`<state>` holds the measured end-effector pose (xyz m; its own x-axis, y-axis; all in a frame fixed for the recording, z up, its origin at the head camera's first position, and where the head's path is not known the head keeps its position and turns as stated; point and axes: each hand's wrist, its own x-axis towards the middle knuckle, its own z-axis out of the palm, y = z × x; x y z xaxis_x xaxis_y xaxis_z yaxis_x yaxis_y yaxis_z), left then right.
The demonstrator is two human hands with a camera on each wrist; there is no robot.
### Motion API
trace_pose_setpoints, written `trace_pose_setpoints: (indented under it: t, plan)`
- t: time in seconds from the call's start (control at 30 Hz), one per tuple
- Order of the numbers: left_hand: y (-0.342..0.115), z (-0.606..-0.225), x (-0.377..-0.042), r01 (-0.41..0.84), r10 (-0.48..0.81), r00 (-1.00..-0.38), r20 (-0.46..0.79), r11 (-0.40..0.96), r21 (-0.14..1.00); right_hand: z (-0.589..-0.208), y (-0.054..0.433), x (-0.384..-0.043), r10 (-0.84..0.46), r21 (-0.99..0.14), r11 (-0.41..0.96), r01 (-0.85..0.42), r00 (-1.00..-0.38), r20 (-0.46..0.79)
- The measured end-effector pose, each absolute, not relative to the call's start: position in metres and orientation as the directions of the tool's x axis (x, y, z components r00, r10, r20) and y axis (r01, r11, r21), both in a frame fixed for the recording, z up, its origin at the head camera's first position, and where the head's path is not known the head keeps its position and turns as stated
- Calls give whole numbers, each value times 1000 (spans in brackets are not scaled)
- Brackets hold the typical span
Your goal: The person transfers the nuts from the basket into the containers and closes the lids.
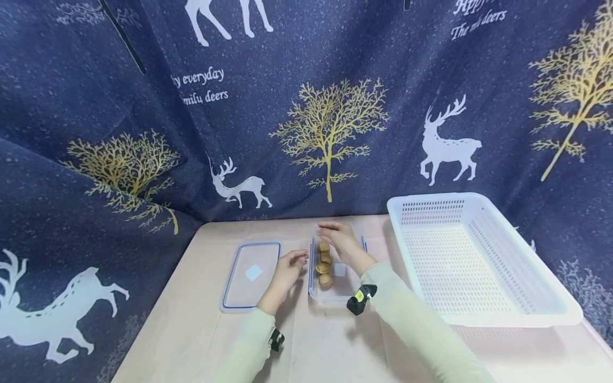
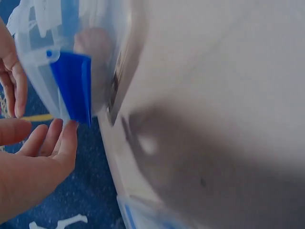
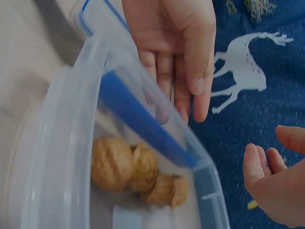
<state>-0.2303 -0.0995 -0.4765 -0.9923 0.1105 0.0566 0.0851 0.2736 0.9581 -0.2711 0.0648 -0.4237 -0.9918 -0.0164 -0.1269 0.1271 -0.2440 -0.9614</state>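
Several walnuts (image 1: 325, 281) sit in a row along the left wall inside a clear plastic box (image 1: 330, 303) with blue at its sides. My left hand (image 1: 283, 276) is beside the box's left side, its fingers loosely extended. In the left wrist view its fingertips (image 2: 70, 131) are right at the blue side flap (image 2: 75, 88). Over the far end of the box is my right hand (image 1: 344, 246), fingers relaxed and slightly bent. The right wrist view shows that hand (image 3: 281, 183) with nothing in it, apart from the walnuts (image 3: 113, 164).
Left of the box, a clear lid (image 1: 239, 290) with a blue seal lies flat on the pale table (image 1: 191, 335). A large white perforated basket (image 1: 507, 319) stands on the right. Behind the table hangs a dark blue cloth (image 1: 373, 186) with deer and trees.
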Motion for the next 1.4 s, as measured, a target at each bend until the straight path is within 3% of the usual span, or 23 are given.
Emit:
trace_pose_setpoints:
  t: [0.2, 0.53, 0.93, 1.4]
  plan:
    - [-119, -469, -234, 99, 71, -994, 83, 251, 963, -416, 47, -262, -16, -971, -221, 91, -996, -90]
    - [-158, -451, -239, 19, -58, -998, 39, 307, 951, -418, 18, -250, -83, -979, -196, 55, -996, -40]
    - [-203, -453, -242, -3, -159, -986, 52, 331, 944, -436, -21, -233, -159, -983, -121, 136, -980, -116]
    - [-234, -462, -236, -262, -169, -963, -210, 410, 873, -472, -42, -211, -267, -964, -33, 265, -931, -247]
